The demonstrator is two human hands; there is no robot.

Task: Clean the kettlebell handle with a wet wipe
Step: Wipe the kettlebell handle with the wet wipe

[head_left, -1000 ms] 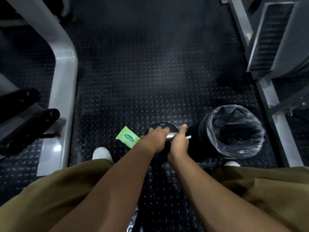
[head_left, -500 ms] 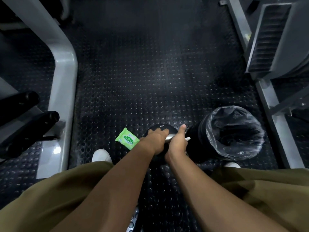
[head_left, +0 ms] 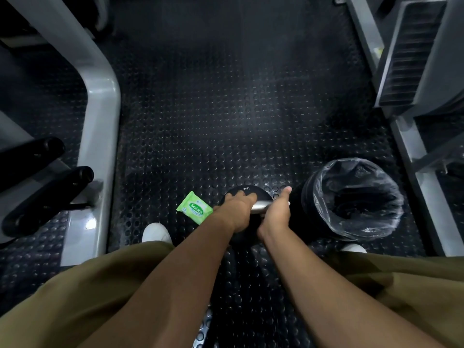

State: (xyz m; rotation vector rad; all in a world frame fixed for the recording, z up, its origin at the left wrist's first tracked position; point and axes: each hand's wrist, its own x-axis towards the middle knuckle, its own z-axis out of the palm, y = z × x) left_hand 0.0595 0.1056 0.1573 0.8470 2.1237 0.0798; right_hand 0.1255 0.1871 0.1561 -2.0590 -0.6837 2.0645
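Observation:
A black kettlebell [head_left: 247, 190] stands on the studded rubber floor between my feet. Its silver handle [head_left: 261, 206] shows between my two hands. My left hand [head_left: 236, 209] grips the left end of the handle. My right hand [head_left: 276, 214] is wrapped around the right end with the thumb stretched forward; a small white edge of a wet wipe [head_left: 288, 203] sticks out beside it. A green wet wipe pack [head_left: 194, 207] lies flat on the floor just left of the kettlebell.
A round bin with a dark plastic liner [head_left: 354, 199] stands right beside the kettlebell. Grey gym machine frames flank the floor at left [head_left: 103, 136] and right [head_left: 411, 156]. Black padded rollers [head_left: 47, 197] jut out at left. My white shoes [head_left: 156, 233] and olive shorts fill the bottom.
My hands have hardly moved on the handle. The right hand has shifted slightly along it, and less of the white wipe shows now.

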